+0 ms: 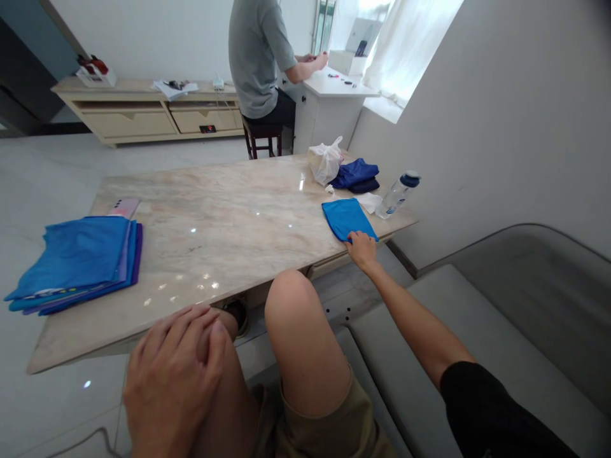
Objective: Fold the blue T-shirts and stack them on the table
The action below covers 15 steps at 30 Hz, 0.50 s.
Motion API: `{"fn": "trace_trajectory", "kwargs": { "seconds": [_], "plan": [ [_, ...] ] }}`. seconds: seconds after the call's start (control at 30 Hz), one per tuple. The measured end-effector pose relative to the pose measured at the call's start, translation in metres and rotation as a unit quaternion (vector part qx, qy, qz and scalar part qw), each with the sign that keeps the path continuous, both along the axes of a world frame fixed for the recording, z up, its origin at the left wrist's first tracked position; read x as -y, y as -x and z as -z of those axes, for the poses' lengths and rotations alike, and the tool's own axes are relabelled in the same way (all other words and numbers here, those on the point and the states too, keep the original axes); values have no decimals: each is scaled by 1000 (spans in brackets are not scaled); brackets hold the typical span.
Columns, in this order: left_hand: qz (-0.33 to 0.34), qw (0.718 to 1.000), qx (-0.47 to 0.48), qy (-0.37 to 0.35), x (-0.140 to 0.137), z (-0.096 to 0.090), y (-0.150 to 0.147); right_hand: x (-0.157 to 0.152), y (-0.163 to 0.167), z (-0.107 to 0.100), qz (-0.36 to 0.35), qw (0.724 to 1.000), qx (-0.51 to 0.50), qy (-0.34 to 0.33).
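Observation:
My right hand (361, 248) reaches to the right end of the table, its fingers curled over the near edge of a folded blue cloth (347, 217). That cloth lies flat on the tabletop. My left hand (179, 362) rests on my left knee with the fingers stretched over it, holding nothing. On the table's left end sits a stack of folded cloths (79, 254), blue on top with purple and dark blue layers below. A pink phone (125, 208) lies partly behind that stack.
The marble-topped table (229, 222) stands before my knees. Near the blue cloth are a water bottle (398, 196), a white plastic bag (327, 162), dark blue fabric (357, 173) and white paper (369, 202). A person (260, 60) sits at a white desk beyond. A grey sofa (449, 337) is right.

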<state>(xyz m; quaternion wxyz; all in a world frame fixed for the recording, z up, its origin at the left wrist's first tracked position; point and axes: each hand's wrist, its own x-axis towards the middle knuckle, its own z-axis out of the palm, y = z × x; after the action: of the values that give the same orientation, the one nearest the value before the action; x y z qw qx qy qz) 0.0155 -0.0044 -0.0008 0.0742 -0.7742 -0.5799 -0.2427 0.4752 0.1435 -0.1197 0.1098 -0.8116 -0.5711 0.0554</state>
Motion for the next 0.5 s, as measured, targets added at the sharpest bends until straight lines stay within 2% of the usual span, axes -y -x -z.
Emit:
{"fn": "trace_trajectory", "kwargs": {
  "seconds": [0.1,0.17,0.27,0.37,0.43,0.5],
  "plan": [
    [-12,1000,4,-4,-3,-3,1,-14,-10,-20,15,999,-16,-34],
    [-9,1000,9,-8,-4,-3,1,-28,-15,-44,40,996,-22,-71],
    [-8,1000,18,-7,-4,-2,4,-51,-18,-93,70,987,-32,-140],
    [-23,999,25,-4,-3,0,7,-75,-10,-148,70,976,-47,-200],
    [-32,999,32,2,-2,0,7,-93,4,-182,48,968,-63,-238],
    [-40,998,43,11,1,-1,7,-114,24,-211,-11,950,-94,-299]
  ]
}}
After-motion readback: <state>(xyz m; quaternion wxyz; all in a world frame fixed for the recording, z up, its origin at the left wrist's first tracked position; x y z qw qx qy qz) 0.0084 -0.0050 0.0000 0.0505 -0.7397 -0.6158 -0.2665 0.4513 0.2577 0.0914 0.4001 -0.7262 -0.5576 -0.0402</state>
